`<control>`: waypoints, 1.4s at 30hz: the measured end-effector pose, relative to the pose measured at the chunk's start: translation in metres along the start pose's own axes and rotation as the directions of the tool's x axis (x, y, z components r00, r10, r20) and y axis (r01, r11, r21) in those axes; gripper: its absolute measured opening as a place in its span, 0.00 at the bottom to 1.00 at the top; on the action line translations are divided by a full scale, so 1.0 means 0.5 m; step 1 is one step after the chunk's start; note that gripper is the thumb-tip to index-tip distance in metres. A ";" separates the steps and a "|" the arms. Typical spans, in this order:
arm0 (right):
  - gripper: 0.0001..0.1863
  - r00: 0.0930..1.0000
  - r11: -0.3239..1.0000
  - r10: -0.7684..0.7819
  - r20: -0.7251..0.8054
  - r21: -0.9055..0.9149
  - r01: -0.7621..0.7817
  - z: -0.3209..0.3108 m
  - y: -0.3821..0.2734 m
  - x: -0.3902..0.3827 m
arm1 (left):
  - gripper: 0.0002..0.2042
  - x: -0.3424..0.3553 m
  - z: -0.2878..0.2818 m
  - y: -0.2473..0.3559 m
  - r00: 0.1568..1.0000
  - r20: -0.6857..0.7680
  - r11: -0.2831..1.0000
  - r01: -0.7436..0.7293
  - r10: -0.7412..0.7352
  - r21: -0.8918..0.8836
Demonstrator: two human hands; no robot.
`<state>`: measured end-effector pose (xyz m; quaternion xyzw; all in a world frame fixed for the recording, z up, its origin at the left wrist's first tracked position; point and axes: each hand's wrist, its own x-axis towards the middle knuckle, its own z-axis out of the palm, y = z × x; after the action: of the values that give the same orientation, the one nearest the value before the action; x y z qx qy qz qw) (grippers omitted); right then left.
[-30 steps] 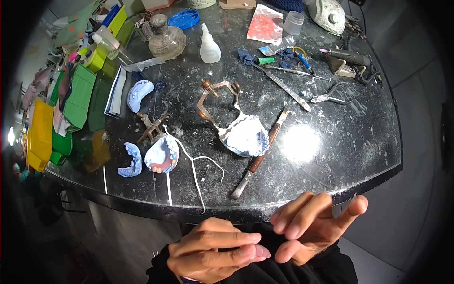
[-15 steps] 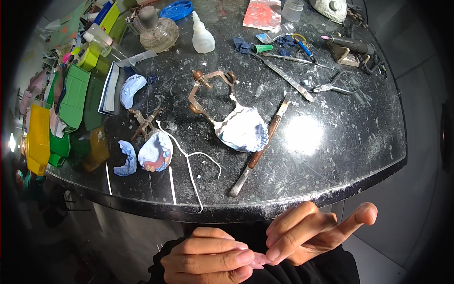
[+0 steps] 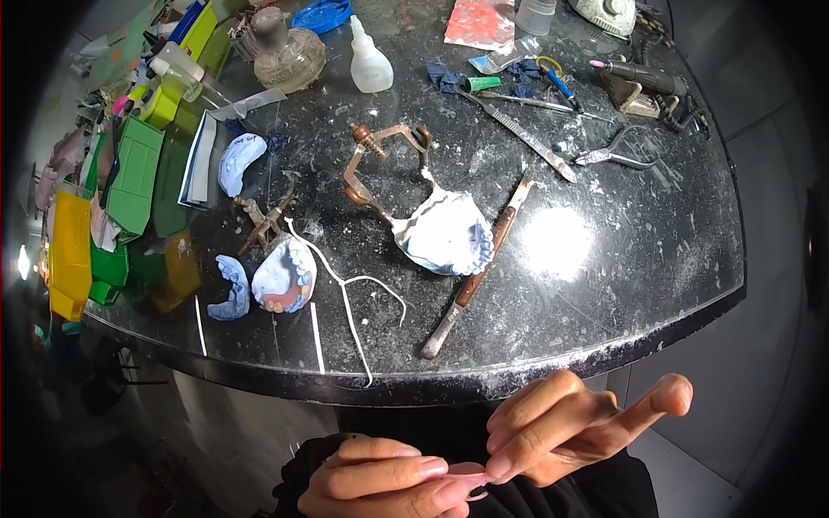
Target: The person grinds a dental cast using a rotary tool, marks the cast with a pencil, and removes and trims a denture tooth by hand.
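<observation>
Below the table's front edge, my left hand (image 3: 380, 479) pinches a thin, glossy pink piece (image 3: 469, 475) between thumb and fingers. My right hand (image 3: 553, 432) holds the other end of this piece at its fingertips, one digit sticking out to the right. The piece is small and curved; my fingers cover much of it, so its exact kind cannot be made out. Nearest on the table are a wooden-handled knife (image 3: 473, 283) and a plaster dental cast (image 3: 442, 233) on a metal articulator frame (image 3: 356, 164). The cast partly overlaps the knife's handle.
Another cast with pink base and teeth (image 3: 281, 276) stands left, beside blue-white bite pieces (image 3: 229, 289) and a branching white strip (image 3: 345, 293). Farther back are a dropper bottle (image 3: 371, 65), tweezers (image 3: 527, 138), pliers (image 3: 617, 155) and a handpiece (image 3: 643, 78). Coloured bins (image 3: 134, 177) line the left.
My left hand has shifted slightly and turned the pink piece, so more of its curved edge shows. The right hand stays almost in place, still gripping the piece.
</observation>
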<state>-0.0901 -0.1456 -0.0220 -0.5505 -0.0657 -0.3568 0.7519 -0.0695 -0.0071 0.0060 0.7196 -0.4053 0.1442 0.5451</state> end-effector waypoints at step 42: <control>0.46 0.953 0.997 -0.059 0.297 -0.027 0.070 -0.034 0.021 0.011 | 0.26 0.005 0.020 -0.045 0.988 -0.101 0.976 0.095 -0.116 -0.195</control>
<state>-0.0844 -0.1616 -0.0342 -0.6092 -0.1887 -0.2959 0.7111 -0.0534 -0.0154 -0.0109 0.6756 -0.3473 0.1155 0.6399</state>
